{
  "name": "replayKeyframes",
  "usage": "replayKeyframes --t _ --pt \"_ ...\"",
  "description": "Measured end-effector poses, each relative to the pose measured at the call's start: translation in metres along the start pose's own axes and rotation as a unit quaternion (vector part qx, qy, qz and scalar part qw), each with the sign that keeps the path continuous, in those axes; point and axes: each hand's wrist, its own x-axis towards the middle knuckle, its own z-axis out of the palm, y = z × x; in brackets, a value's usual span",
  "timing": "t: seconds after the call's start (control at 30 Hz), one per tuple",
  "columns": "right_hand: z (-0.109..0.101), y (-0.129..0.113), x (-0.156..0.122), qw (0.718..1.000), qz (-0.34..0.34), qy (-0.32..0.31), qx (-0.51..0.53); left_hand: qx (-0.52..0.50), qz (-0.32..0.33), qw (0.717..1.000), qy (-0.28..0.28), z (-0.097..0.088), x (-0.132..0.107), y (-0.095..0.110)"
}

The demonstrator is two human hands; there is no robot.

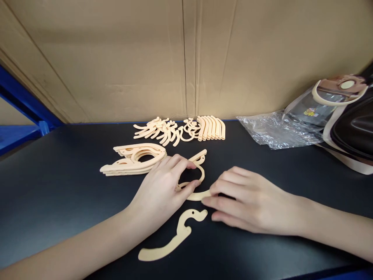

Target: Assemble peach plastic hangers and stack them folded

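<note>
My left hand (166, 182) has its thumb and fingers closed around a cream plastic hanger piece, whose curved part (203, 174) shows beside the fingertips. Behind it a straight end (199, 155) sticks out; the palm and fingers hide the rest. My right hand (250, 198) pinches the right end of a curved hanger arm (198, 196), which runs under the left thumb. Whether these parts are joined I cannot tell. A loose hooked hanger arm (177, 237) with a small hole lies flat in front of both hands.
Beyond my left hand lies a stack of folded hangers (131, 167). Farther back are a pile of small hooked parts (163, 130) and a row of curved arms (211, 127). A clear plastic bag (271, 130), a bottle (323, 105) and a black bag (355, 120) stand right, against cardboard.
</note>
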Motion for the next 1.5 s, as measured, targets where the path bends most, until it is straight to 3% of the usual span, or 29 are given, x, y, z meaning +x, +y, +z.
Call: replayKeyframes --t 0.2,0.53,0.8,0.97,1.13,1.27,1.5 --pt "0.001 -0.01 0.002 1.0 -0.012 -0.001 -0.002 -0.017 -0.004 1.0 -0.01 -0.003 0.0 0.001" --pt "-0.009 0.02 -0.007 0.998 0.034 -0.049 -0.005 -0.012 0.05 0.998 -0.034 -0.005 -0.004 -0.008" --pt "-0.015 0.021 -0.009 0.997 0.045 -0.026 -0.054 -0.065 0.064 0.993 -0.08 -0.005 -0.003 -0.004" --pt "-0.027 0.03 -0.012 0.99 0.112 0.002 -0.081 -0.061 0.055 0.99 -0.114 -0.005 -0.002 -0.003" --pt "-0.043 0.05 -0.028 0.97 0.22 -0.102 -0.013 -0.076 0.061 0.988 -0.117 -0.006 -0.002 -0.002" --pt "-0.05 0.059 -0.037 0.948 0.239 -0.189 0.088 -0.096 0.066 0.988 -0.102 -0.005 -0.002 -0.001" --pt "-0.038 0.048 -0.03 0.944 0.232 -0.193 0.133 -0.116 0.096 0.987 -0.062 0.001 -0.005 -0.005"
